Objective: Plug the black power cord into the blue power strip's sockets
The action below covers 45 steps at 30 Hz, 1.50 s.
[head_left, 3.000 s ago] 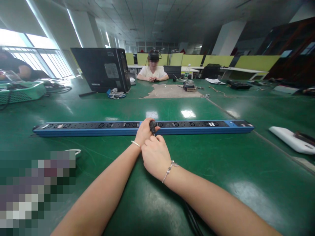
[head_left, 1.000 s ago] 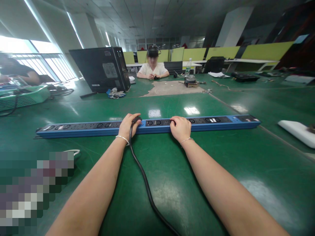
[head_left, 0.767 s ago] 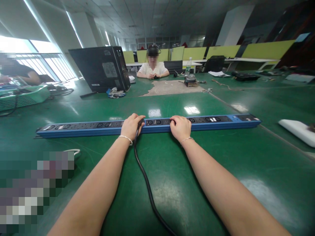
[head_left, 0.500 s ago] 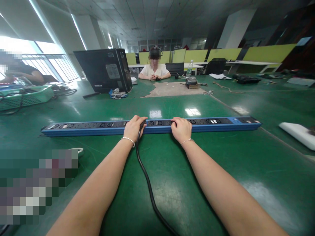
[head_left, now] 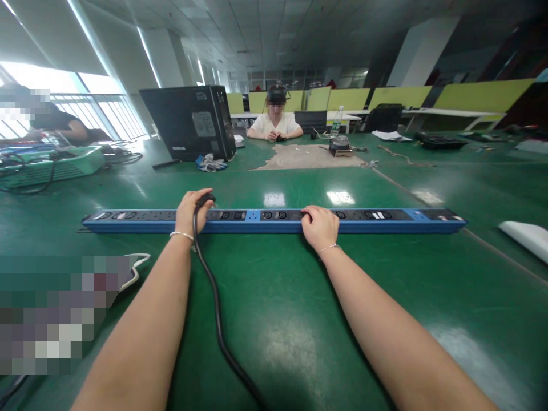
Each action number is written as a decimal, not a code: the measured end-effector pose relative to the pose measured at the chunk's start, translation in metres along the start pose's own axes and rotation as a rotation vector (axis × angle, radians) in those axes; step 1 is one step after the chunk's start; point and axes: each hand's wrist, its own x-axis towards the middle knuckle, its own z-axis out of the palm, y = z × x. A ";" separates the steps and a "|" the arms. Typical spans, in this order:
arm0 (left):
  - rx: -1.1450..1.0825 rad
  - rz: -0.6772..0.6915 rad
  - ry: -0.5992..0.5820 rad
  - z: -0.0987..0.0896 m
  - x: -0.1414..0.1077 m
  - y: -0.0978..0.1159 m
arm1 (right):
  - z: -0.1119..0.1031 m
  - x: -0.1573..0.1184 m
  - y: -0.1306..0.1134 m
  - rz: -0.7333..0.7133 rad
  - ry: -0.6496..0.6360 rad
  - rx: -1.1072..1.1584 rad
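Note:
A long blue power strip [head_left: 274,227] with a black socket face lies across the green table. My left hand [head_left: 191,212] is closed on a black plug [head_left: 206,198], held over the strip left of its blue socket [head_left: 253,215]. From that plug a thick black cord [head_left: 217,319] runs down toward me over the table. Further right, my right hand [head_left: 321,226] grips the strip, thumb and fingers curled over its top; the fingertips are partly hidden.
Beyond the strip stand a black computer case [head_left: 188,123], gloves [head_left: 210,163] and a bottle [head_left: 337,121]. A green basket [head_left: 64,167] is at the left, a white object [head_left: 528,240] at the right. One person [head_left: 274,123] sits opposite, another [head_left: 55,117] at far left.
My left hand has moved left along the strip with the plug, uncovering the blue socket, and the cord has swung left. My right hand stays on the strip. The view has shifted slightly.

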 end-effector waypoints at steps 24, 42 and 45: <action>0.046 0.069 -0.151 -0.007 -0.016 -0.030 | -0.001 -0.001 -0.001 0.008 0.000 0.010; 0.095 0.125 -0.256 -0.005 -0.022 -0.028 | -0.002 0.000 -0.002 0.021 -0.020 0.016; 0.073 0.113 -0.235 -0.003 -0.025 -0.027 | -0.001 0.000 -0.001 0.018 -0.018 0.012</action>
